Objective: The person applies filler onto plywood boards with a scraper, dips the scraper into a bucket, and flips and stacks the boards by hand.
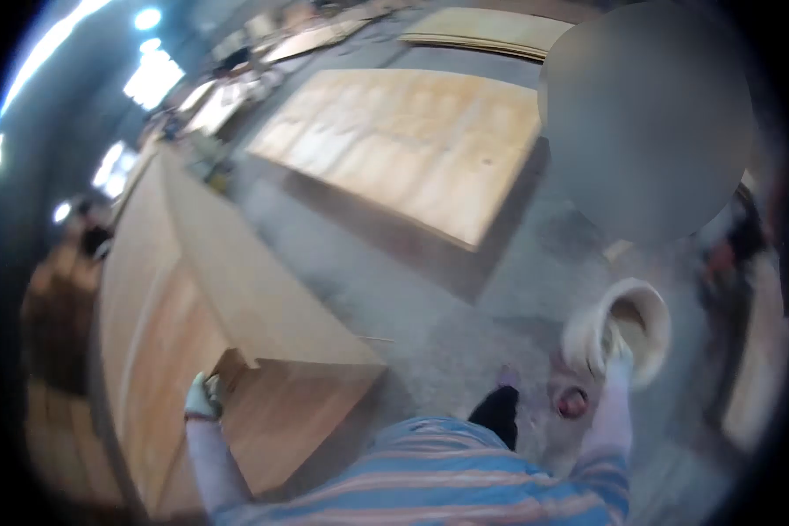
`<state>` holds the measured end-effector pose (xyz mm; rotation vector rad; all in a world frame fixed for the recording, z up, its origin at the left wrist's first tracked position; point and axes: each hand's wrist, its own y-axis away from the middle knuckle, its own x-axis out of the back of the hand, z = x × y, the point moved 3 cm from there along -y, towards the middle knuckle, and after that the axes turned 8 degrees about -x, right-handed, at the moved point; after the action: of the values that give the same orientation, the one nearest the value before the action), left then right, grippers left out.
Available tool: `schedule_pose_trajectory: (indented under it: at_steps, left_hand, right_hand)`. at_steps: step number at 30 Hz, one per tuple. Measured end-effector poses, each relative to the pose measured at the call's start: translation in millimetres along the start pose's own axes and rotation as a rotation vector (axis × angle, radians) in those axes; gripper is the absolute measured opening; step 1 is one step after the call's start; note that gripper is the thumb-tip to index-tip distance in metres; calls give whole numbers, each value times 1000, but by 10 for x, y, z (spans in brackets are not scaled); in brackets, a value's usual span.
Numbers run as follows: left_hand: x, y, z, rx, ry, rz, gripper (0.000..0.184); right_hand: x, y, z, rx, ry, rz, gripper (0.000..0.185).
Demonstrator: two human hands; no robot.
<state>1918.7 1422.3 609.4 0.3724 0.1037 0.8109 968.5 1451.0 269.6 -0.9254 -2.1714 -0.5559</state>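
Note:
At the lower left, my left hand (203, 399) wears a pale glove and is closed around a small brown flat piece (230, 369), its exact kind unclear. This is just over the top of a stack of large wooden sheets (298, 412). On the other side, my right hand (620, 358), also gloved, reaches into the mouth of a whitish bucket (579, 337), which is tilted. Blur and the bucket's wall hide those fingers, and what they touch in there cannot be made out.
A low stack of light plywood sheets (403, 140) lies ahead on the grey floor, with another stack (491, 31) behind it. A small reddish round object (572, 401) sits beside the bucket. A grey round blur covers the upper right.

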Motion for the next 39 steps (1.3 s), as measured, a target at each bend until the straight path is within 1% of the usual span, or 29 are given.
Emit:
schedule_pose_trajectory:
  at_steps: [1, 2, 3, 4, 5, 9, 13, 14, 16, 17, 18, 19, 20, 21, 22, 23, 24, 25, 26, 28, 29, 32, 33, 34, 35, 36, 37, 38, 39]
  left_hand:
    - [-35, 58, 11, 16, -9, 99, 31]
    - [-85, 129, 26, 31, -17, 199, 28]
    - [-73, 97, 24, 86, 17, 270, 28]
    - [-77, 110, 17, 154, 81, 314, 28]
    - [-83, 114, 8, 204, 141, 354, 27]
    - [-126, 267, 17, 100, 138, 531, 28]
    - [-172, 482, -1, 289, 404, 342, 28]
    - [-252, 565, 42, 219, 439, 409, 28]
    - [-581, 652, 72, 72, 502, 539, 29]
    - [-758, 664, 145, -2, 422, 577, 37]
    - [-956, 666, 233, -65, 448, 490, 36]
    - [-1119, 657, 351, -130, 463, 405, 35]
    - [-1248, 586, 419, -195, 473, 320, 34]
    - [-1346, 408, 355, -180, 657, 148, 30]
    - [-1495, 226, 300, -168, 837, -35, 26]
    - [-1758, 207, 368, -168, 718, 63, 26]
    - [-2018, 180, 472, -167, 594, 158, 26]
    - [-2147, -41, 369, -142, 676, 44, 27]
    - [-2247, -216, 252, -107, 750, -66, 28]
    - [-2565, -372, 323, -116, 622, 34, 28]
    - [-2675, -386, 362, -112, 557, 84, 29]
    - [-2842, -62, 876, -104, 122, -20, 35]
    - [-2664, -90, 834, -192, 137, 23, 40]
    - [-2411, -74, 820, -393, 112, 170, 39]
    - [-1831, -368, 379, -410, 661, 90, 34]
    - [-1529, -105, 719, -653, 16, 335, 27]
    - [-1238, 185, 1045, -692, -650, 747, 23]
    - [-644, 158, 899, -519, -618, 849, 27]
    - [-98, 183, 789, -503, -999, 976, 32]
  right_hand:
    - [-161, -86, -21, 163, 436, -63, 28]
    - [-831, -422, 1035, 508, 451, -10, 40]
    - [-761, -420, 607, -58, 524, -378, 53]
    - [-789, -388, 734, -217, 293, -269, 64]
    - [-759, -401, 764, -284, 258, -208, 61]
    - [-798, -623, 186, -294, 300, -59, 52]
    - [-1323, -917, -781, -78, 37, 42, 44]
    - [-1537, -926, -1228, -3, -96, -10, 42]
    - [-2236, -758, -2327, 70, -483, -390, 38]
    - [-2467, -409, -3288, 64, -656, -685, 36]
    - [-2620, 100, -4319, -36, -714, -1056, 36]
    - [-2507, 869, -5322, -125, -756, -1325, 38]
    - [-2740, 1387, -5888, -66, -702, -1631, 49]
    - [-2932, 1980, -6409, -186, -703, -2049, 61]
    - [-2764, 2519, -6979, -219, -652, -2319, 68]
    - [-2738, 2909, -7374, -268, -540, -2444, 70]
    - [-2677, 3250, -7728, -297, -522, -2483, 64]
    - [-2640, 3468, -7975, -336, -507, -2522, 59]
    - [-2827, 3536, -8083, -240, -488, -2409, 54]
    - [-3303, 3563, -8147, -79, -417, -2169, 44]
    - [-3275, 3456, -8193, -192, -465, -2181, 34]
    - [-3295, 3161, -8392, -40, -389, -2123, 32]
    - [-3120, 3038, -8505, 16, -402, -2109, 29]
    - [-3006, 2903, -8600, 11, -399, -2096, 29]
    - [-2926, 2723, -8689, -1, -404, -2083, 30]
    - [-2834, 2536, -8764, -21, -411, -2066, 30]
    - [-2718, 2299, -8842, 69, -368, -2073, 32]
    - [-2664, 2042, -8915, 161, -326, -2074, 34]
    - [-2738, 1800, -8898, 80, -308, -2014, 35]
